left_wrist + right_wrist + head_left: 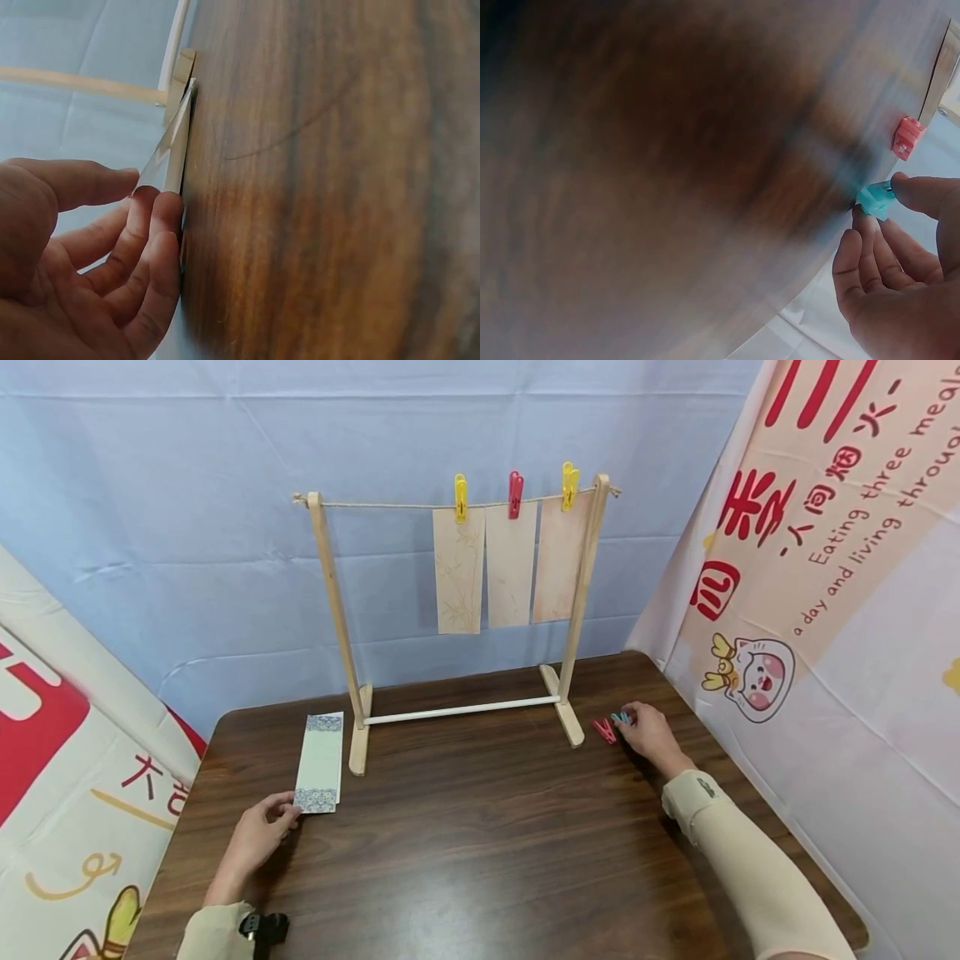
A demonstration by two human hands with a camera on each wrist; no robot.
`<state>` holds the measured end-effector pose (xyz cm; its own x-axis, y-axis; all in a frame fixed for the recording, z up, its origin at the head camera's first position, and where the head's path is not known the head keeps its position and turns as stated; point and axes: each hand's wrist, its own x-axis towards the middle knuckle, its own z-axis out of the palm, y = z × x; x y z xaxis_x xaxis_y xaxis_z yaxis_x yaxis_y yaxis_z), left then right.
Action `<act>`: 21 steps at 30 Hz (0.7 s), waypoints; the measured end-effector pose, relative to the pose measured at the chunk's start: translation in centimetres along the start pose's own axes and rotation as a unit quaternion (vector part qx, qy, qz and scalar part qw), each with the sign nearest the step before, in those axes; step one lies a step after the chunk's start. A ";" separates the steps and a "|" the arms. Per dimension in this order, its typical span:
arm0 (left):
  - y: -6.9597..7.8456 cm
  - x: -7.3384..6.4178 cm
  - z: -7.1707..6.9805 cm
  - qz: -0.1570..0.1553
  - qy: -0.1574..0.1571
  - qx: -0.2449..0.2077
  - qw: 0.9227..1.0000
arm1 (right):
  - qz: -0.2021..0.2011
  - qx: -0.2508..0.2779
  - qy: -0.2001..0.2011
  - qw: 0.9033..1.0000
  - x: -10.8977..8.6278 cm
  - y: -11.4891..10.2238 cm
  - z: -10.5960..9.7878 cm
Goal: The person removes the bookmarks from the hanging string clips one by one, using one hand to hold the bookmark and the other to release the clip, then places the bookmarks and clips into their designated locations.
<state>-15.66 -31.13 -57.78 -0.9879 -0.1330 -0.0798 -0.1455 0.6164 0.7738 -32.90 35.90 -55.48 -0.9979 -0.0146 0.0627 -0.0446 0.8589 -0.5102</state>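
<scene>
At the table's left, my left hand (260, 832) pinches the near corner of a pale green paper card (319, 762) with blue patterned ends. The left wrist view shows the card's edge (161, 152) tilted up between thumb and fingertip, with another sheet underneath. Over on the right, my right hand (651, 735) holds a blue clothespin (876, 199) between thumb and fingers, low at the tabletop. A red clothespin (604, 731) lies just left of it. Three paper cards hang on a cord, held by a yellow clothespin (461, 498), a red one (515, 495) and another yellow one (570, 487).
A wooden rack (336, 610) stands at the back of the brown table (465, 827), its cord (382, 506) strung between two posts. A white bar (461, 710) joins its feet. Cloth backdrops (187, 527) enclose the back and sides.
</scene>
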 end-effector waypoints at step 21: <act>-0.4 0.1 0.4 0.005 0.012 0.016 1.000 | -0.033 -0.004 0.022 0.999 0.0 0.0 0.1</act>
<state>-15.74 -31.09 -58.31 -0.9878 -0.1454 -0.0561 -0.1374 0.6422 0.7541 -32.87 35.83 -55.51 -0.9900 -0.0487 0.1326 -0.1089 0.8607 -0.4974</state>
